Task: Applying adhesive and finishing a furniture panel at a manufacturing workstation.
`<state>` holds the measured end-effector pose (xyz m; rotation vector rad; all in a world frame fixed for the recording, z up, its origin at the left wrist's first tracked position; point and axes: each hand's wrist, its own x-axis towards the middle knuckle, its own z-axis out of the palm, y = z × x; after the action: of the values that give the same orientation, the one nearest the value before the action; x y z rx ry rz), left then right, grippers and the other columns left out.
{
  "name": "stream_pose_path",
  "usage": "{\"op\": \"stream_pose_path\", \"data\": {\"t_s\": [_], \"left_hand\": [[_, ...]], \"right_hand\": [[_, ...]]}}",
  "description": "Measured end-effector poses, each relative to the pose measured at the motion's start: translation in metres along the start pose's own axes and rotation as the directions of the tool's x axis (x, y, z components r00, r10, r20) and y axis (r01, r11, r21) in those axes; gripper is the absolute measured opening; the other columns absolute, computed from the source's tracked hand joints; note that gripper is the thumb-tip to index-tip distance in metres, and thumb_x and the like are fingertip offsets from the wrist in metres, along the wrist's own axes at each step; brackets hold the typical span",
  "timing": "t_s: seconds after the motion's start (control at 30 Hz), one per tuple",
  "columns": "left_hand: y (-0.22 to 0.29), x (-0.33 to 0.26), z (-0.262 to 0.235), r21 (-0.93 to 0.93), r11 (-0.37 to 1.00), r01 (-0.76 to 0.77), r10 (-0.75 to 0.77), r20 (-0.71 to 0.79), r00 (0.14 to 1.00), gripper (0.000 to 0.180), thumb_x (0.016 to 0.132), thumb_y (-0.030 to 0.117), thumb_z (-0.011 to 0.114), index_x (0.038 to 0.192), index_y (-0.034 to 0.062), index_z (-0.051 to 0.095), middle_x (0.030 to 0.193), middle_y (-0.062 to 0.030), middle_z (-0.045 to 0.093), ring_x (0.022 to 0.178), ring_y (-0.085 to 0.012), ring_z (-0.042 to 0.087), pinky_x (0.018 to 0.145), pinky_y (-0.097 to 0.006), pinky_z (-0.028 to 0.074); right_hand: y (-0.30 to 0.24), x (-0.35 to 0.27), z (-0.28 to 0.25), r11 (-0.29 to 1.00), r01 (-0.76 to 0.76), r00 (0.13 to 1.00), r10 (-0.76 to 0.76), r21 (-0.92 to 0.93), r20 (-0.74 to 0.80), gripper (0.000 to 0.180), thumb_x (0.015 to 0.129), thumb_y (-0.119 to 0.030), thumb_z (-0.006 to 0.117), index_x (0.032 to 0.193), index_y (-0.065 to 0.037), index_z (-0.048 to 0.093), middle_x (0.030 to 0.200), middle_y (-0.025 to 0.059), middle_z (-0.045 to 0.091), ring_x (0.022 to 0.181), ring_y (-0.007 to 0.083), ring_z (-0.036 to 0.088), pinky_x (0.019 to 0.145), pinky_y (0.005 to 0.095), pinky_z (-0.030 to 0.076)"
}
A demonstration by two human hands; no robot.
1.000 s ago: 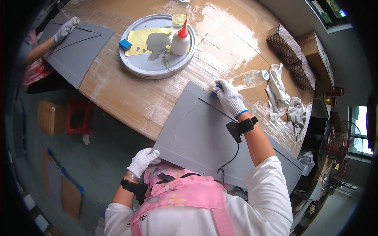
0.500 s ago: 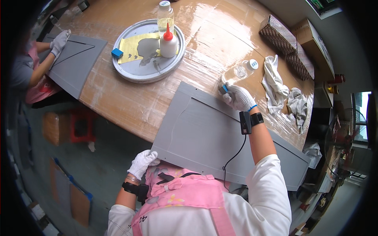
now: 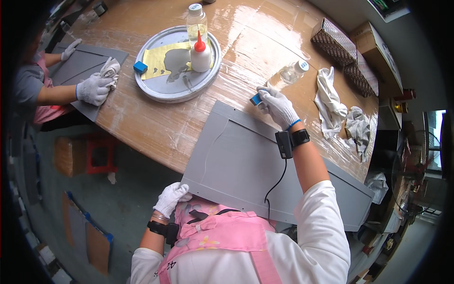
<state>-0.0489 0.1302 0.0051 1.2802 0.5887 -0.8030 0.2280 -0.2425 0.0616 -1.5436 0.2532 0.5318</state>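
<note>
A flat grey panel (image 3: 246, 156) with a raised border lies in front of me, overhanging the table's near edge. My left hand (image 3: 172, 198), in a white knit glove, is closed on its near left corner. Beyond the far border, my gloved right hand (image 3: 278, 107) pinches a small blue block (image 3: 256, 99) between thumb and fingers, above the table. Just past that hand stands a clear bottle (image 3: 289, 75) with a white cap. A wavy pale line runs down the panel's left part.
On the wrapped table (image 3: 255, 42), a round grey lid (image 3: 144, 90) carries a yellow sheet (image 3: 153, 56), another blue block (image 3: 140, 67), a red-tipped squeeze bottle (image 3: 201, 59) and a liquid-filled bottle (image 3: 195, 21). White rags (image 3: 328, 102) lie right. At left, a co-worker's gloved hand (image 3: 94, 89) wipes another panel (image 3: 85, 59).
My right hand has moved slightly left and away from me, off the bottle's side, with the blue block. The co-worker's hands have moved apart, one now nearer with a cloth. My left hand stays put.
</note>
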Motion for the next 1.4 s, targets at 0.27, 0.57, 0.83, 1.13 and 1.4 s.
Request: {"op": "stream_pose_path", "data": {"t_s": [0.27, 0.57, 0.83, 1.13, 1.4], "left_hand": [[0.005, -0.001, 0.000, -0.012, 0.999, 0.031, -0.031, 0.020, 0.999, 0.047, 0.093, 0.038, 0.066, 0.115, -0.0034, 0.059, 0.101, -0.0128, 0.067, 0.088, -0.0205, 0.069, 0.081, -0.033, 0.057], [0.001, 0.001, -0.001, 0.009, 1.000, 0.015, -0.015, 0.019, 1.000, 0.045, 0.093, 0.036, 0.065, 0.114, -0.0032, 0.060, 0.100, -0.0122, 0.068, 0.086, -0.0203, 0.069, 0.079, -0.033, 0.057], [0.010, 0.001, -0.001, 0.043, 0.998, 0.045, -0.045, 0.006, 0.999, 0.037, 0.096, 0.031, 0.063, 0.113, -0.0018, 0.060, 0.100, -0.0111, 0.067, 0.084, -0.0200, 0.069, 0.079, -0.034, 0.058], [0.008, 0.004, -0.003, 0.062, 0.997, 0.053, -0.054, 0.015, 0.998, 0.032, 0.098, 0.026, 0.059, 0.114, -0.0010, 0.058, 0.103, -0.0125, 0.067, 0.083, -0.0226, 0.070, 0.078, -0.035, 0.059], [0.009, 0.006, 0.001, 0.050, 0.998, 0.044, -0.044, -0.001, 0.999, 0.034, 0.098, 0.028, 0.058, 0.117, -0.0004, 0.057, 0.103, -0.0127, 0.067, 0.082, -0.0225, 0.069, 0.078, -0.037, 0.059]], "right_hand": [[-0.001, 0.012, 0.063, 0.639, 0.311, 0.930, -0.358, -0.704, 0.086, 0.037, 0.093, -0.025, 0.062, 0.127, -0.010, 0.060, 0.114, 0.0144, 0.068, 0.106, 0.0309, 0.064, 0.092, 0.0367, 0.050], [0.013, -0.050, 0.001, 0.484, 0.078, 0.966, -0.252, -0.872, -0.053, 0.032, 0.093, -0.021, 0.060, 0.124, -0.012, 0.060, 0.114, 0.0154, 0.067, 0.108, 0.0360, 0.062, 0.091, 0.0429, 0.050], [0.032, -0.046, 0.015, 0.557, 0.146, 0.893, -0.429, -0.817, -0.133, 0.032, 0.093, -0.024, 0.060, 0.121, -0.008, 0.058, 0.113, 0.0185, 0.065, 0.107, 0.0391, 0.060, 0.090, 0.0463, 0.049], [0.055, -0.117, -0.076, 0.436, -0.118, 0.903, -0.327, -0.892, -0.279, 0.031, 0.092, -0.016, 0.061, 0.122, -0.008, 0.058, 0.109, 0.0208, 0.066, 0.102, 0.0381, 0.064, 0.087, 0.0449, 0.052], [0.055, -0.108, -0.056, 0.548, -0.078, 0.880, -0.355, -0.833, -0.316, 0.029, 0.093, -0.018, 0.058, 0.120, -0.009, 0.054, 0.108, 0.0201, 0.065, 0.103, 0.0403, 0.061, 0.085, 0.0488, 0.051]]}}
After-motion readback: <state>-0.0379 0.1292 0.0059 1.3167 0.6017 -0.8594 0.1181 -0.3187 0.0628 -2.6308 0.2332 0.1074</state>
